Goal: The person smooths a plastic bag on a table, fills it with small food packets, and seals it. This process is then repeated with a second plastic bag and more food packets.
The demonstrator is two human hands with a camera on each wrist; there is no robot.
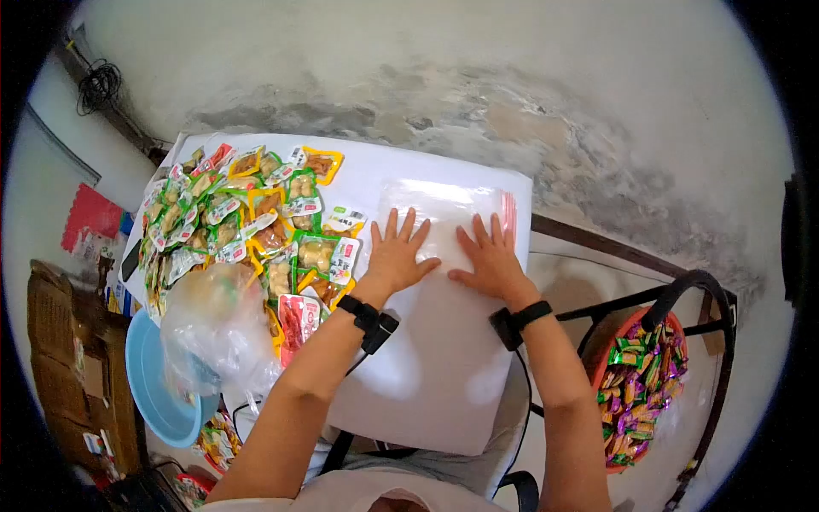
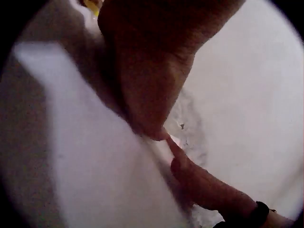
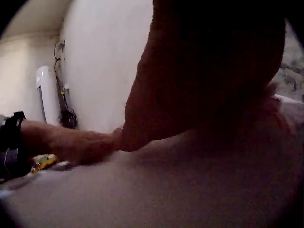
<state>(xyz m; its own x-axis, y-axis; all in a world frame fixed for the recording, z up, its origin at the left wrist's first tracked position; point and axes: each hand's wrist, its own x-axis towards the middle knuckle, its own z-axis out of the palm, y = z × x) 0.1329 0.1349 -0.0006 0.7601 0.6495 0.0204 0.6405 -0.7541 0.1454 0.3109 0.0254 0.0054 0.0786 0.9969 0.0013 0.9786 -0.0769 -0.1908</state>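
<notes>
One flat clear bag (image 1: 444,203) lies on the white table (image 1: 409,367), toward its far right corner, with a red strip along the bag's right end. The left hand (image 1: 397,258) rests palm down on the left part of the bag, fingers spread and gripping nothing. The right hand (image 1: 493,263) rests on the bag's right part, also palm down, fingers spread and free of any grip. The two thumbs point toward each other. Each wrist wears a black band with a small dark device.

Many snack packets (image 1: 226,213), with green, yellow and red edges, are heaped over the left half of the table; the nearest are just beside the left hand. A crumpled plastic bag (image 1: 213,320) sits at the table's left near corner, partly over a blue basin (image 1: 158,388) beside that corner. To the right of the table, a red basket (image 1: 599,363) holds small wrapped sweets (image 1: 644,397) in purple, green and orange. Behind the table stands a stained wall (image 1: 478,94) with peeling patches.
</notes>
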